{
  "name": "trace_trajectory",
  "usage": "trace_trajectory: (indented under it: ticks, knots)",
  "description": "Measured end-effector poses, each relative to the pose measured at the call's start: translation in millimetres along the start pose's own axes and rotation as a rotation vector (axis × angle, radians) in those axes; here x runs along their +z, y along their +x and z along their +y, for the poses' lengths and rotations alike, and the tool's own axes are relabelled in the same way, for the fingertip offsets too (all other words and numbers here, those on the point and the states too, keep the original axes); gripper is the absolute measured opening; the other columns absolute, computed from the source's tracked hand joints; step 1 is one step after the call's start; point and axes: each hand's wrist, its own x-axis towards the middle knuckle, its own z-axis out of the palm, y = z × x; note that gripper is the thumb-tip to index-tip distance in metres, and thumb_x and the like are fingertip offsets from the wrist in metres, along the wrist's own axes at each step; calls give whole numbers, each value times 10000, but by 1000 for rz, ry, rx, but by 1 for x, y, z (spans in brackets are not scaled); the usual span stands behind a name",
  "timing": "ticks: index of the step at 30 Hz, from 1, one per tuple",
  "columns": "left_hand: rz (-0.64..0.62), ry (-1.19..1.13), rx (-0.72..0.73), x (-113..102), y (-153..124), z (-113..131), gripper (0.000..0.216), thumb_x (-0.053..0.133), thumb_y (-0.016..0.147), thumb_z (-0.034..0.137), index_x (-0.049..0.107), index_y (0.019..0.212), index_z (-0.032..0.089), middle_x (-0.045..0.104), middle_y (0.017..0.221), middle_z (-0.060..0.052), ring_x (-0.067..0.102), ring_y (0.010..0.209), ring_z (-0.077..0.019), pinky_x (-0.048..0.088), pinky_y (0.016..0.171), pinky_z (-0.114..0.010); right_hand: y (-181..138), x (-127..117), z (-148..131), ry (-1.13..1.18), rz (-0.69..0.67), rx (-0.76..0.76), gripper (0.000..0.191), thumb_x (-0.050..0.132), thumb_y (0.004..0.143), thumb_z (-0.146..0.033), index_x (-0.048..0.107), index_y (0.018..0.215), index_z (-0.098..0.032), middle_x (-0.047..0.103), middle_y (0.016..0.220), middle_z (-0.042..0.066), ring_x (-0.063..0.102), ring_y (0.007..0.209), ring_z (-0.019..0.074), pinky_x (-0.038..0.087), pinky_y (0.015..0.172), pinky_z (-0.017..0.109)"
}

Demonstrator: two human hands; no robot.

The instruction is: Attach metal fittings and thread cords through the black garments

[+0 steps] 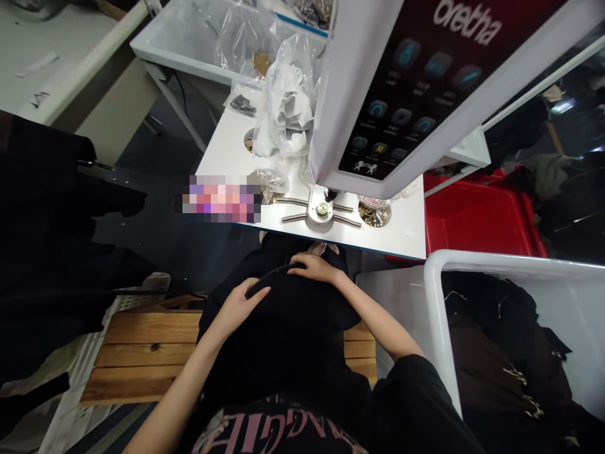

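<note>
A black garment [288, 328] lies across my lap. My left hand [241, 306] grips a fold of its edge, thumb over the cloth. My right hand [316, 266] rests on the same edge a little farther up, fingers curled over the fabric. Both hands sit just below the front edge of a white work table [411, 236]. On that table, right above my hands, stands a round metal fixture [322, 210] with coiled springs [295, 217] to each side. It sits under a white machine with a dark control panel [416, 94].
Clear bags of small parts [288, 107] stand on the table at the back, and a dish of brass pieces [373, 214] near the fixture. A white bin holding dark garments [510, 353] is at my right, a red crate [477, 217] behind it. I sit on a wooden bench [142, 353].
</note>
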Motion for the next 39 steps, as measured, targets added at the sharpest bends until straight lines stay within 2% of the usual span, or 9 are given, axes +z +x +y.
trace_trajectory:
  ticks: [4, 6, 10, 13, 17, 22, 26, 28, 39]
  knots:
    - [-111, -7, 275, -10, -11, 40, 302, 447, 862, 457, 576, 907, 188, 595, 1012, -55, 552, 994, -201, 427, 903, -308, -46, -33, -56, 117, 155, 30, 171, 490, 901, -330, 592, 934, -197, 626, 894, 20, 587, 842, 169, 431, 756, 274]
    - [-171, -18, 343, -13, -20, 65, 289, 425, 875, 441, 577, 895, 196, 602, 937, -38, 567, 918, -175, 451, 839, -275, -76, -52, -95, 213, 240, 106, 151, 470, 905, -332, 573, 934, -226, 615, 875, -1, 583, 815, 157, 437, 735, 267]
    - [-9, -45, 389, -14, -20, 120, 326, 417, 862, 482, 581, 853, 200, 592, 756, -5, 550, 714, -144, 461, 667, -233, -110, -86, -150, 367, 361, 168, 124, 532, 862, -376, 579, 868, -262, 596, 779, -15, 570, 702, 146, 457, 637, 250]
    - [102, -56, 453, -9, 10, 151, 331, 470, 834, 489, 601, 844, 186, 624, 787, -6, 570, 757, -154, 461, 718, -239, -97, -96, -139, 351, 609, 224, 149, 561, 832, -387, 595, 866, -246, 631, 829, -2, 596, 786, 171, 475, 735, 285]
    - [112, -71, 398, -3, 58, 159, 379, 540, 793, 519, 623, 856, 155, 659, 836, -27, 601, 824, -187, 465, 759, -260, -60, -94, -89, 327, 821, 268, 194, 552, 820, -394, 588, 836, -204, 648, 840, 19, 603, 845, 196, 467, 816, 332]
    - [75, 46, 451, -8, 68, 151, 315, 544, 825, 453, 644, 955, 183, 682, 958, -31, 618, 910, -199, 459, 835, -279, -45, -85, -69, 303, 811, 260, 198, 552, 824, -405, 588, 835, -211, 645, 809, 19, 608, 811, 200, 480, 779, 337]
    - [276, 425, 590, -8, 59, 159, 219, 473, 890, 301, 631, 966, 169, 668, 971, -62, 589, 938, -219, 421, 879, -337, -43, -86, -77, 208, 877, 259, 173, 575, 826, -382, 619, 862, -219, 664, 864, 35, 614, 851, 215, 472, 805, 355]
    - [310, 515, 627, -4, 58, 164, 213, 427, 909, 247, 602, 978, 147, 647, 943, -79, 576, 906, -216, 428, 846, -343, -42, -87, -79, 128, 923, 256, 156, 569, 837, -363, 632, 876, -226, 664, 894, 42, 607, 876, 219, 462, 819, 360]
    - [136, 236, 706, 2, 73, 149, 126, 488, 894, 281, 536, 928, 171, 598, 911, -49, 561, 890, -184, 445, 822, -311, -47, -81, -73, 11, 871, 293, 213, 535, 865, -395, 581, 851, -188, 627, 822, 32, 583, 796, 184, 448, 732, 304]
